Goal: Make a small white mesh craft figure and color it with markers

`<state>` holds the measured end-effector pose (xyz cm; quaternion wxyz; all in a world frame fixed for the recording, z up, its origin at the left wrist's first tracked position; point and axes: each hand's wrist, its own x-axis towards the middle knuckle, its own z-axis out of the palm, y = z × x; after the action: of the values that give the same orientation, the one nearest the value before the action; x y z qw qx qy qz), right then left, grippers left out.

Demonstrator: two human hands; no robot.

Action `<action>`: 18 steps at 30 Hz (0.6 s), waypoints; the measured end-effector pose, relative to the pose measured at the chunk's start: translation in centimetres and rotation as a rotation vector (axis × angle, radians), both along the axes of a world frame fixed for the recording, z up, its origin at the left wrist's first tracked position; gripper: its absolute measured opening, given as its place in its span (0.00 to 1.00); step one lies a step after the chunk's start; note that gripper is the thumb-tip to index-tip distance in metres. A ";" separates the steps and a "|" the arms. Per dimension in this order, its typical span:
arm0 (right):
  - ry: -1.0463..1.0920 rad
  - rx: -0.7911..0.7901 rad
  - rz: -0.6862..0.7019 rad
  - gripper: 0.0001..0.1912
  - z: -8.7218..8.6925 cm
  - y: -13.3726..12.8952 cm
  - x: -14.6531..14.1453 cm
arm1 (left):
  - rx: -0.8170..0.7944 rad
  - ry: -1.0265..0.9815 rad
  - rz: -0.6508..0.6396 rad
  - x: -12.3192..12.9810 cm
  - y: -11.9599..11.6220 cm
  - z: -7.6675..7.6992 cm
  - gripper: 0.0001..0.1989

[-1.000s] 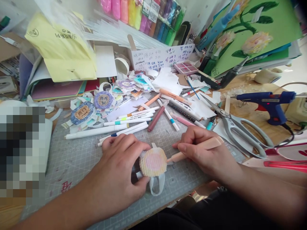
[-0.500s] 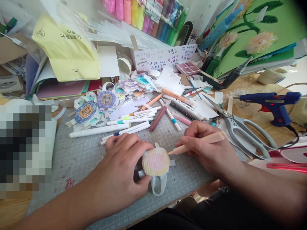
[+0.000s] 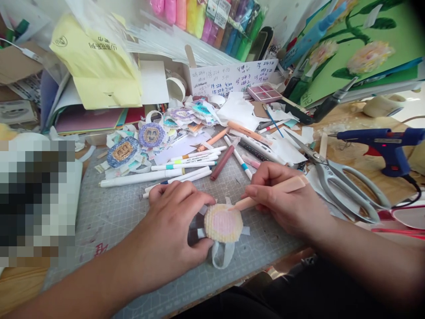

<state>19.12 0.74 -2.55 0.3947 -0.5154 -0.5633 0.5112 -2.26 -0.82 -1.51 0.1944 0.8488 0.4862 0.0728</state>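
Note:
A round woven disc (image 3: 225,223), pale yellow at its border and pink in the middle, lies over the grey cutting mat (image 3: 159,288). White strips stick out around it, and one forms a loop at its near side. My left hand (image 3: 179,221) grips the disc's left edge between thumb and fingers. In my right hand (image 3: 282,199) is a peach-coloured marker pen (image 3: 275,190), held like a pencil. Its tip meets the upper part of the disc, near where pink and yellow join.
Several markers (image 3: 181,165) lie beyond my hands. Grey scissors (image 3: 345,186) and a blue glue gun (image 3: 385,144) are at right. Blue-rimmed woven discs (image 3: 122,151) and paper scraps lie at the back left, near a yellow paper bag (image 3: 102,66).
The marker tip has moved left, from the disc's right edge onto its upper face. My left hand keeps its hold on the disc. The whole view has shifted slightly.

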 end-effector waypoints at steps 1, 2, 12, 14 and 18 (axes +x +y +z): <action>-0.025 0.009 0.012 0.11 0.1 0.1 0.0 | 0.000 0.000 0.002 0.0 0.0 0.0 0.18; -0.055 0.015 0.019 0.12 0.2 0.1 -0.1 | -0.001 0.001 0.003 0.0 0.0 0.0 0.18; -0.084 0.042 0.075 0.12 0.3 0.5 0.1 | -0.004 0.001 -0.003 0.0 0.0 0.0 0.17; -0.079 0.049 0.066 0.12 0.2 0.6 0.2 | -0.004 -0.006 -0.004 -0.1 0.0 -0.1 0.18; 0.042 0.007 0.042 0.12 -0.2 0.7 0.4 | 0.004 -0.021 -0.020 -0.3 0.0 -0.4 0.18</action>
<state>19.50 1.39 -2.73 0.3974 -0.4912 -0.5672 0.5283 -2.56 -0.79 -1.89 0.1984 0.8533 0.4753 0.0808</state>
